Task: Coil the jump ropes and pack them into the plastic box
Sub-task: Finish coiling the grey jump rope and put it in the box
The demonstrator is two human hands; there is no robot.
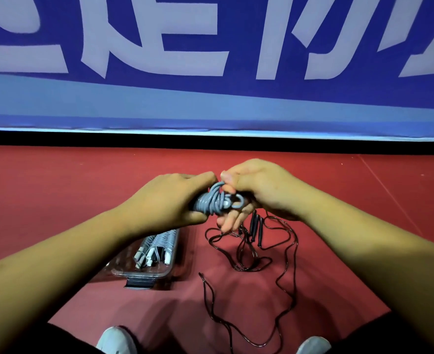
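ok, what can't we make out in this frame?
All head view:
- grey rope handles: buried under the left hand and right hand.
- plastic box far end and coil count: covered by the left forearm.
- black rope near end: runs off the bottom edge.
- shoes: cut by the bottom edge.

We find open red floor (pixel 57 200) left of the plastic box (pixel 144 270); just right of it, a black rope (pixel 284 251) sprawls loose.

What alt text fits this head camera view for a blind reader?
A left hand grips a coiled grey jump rope while the right hand pinches its end, above a red floor. Below lie a clear plastic box holding coiled ropes and a loose black rope.
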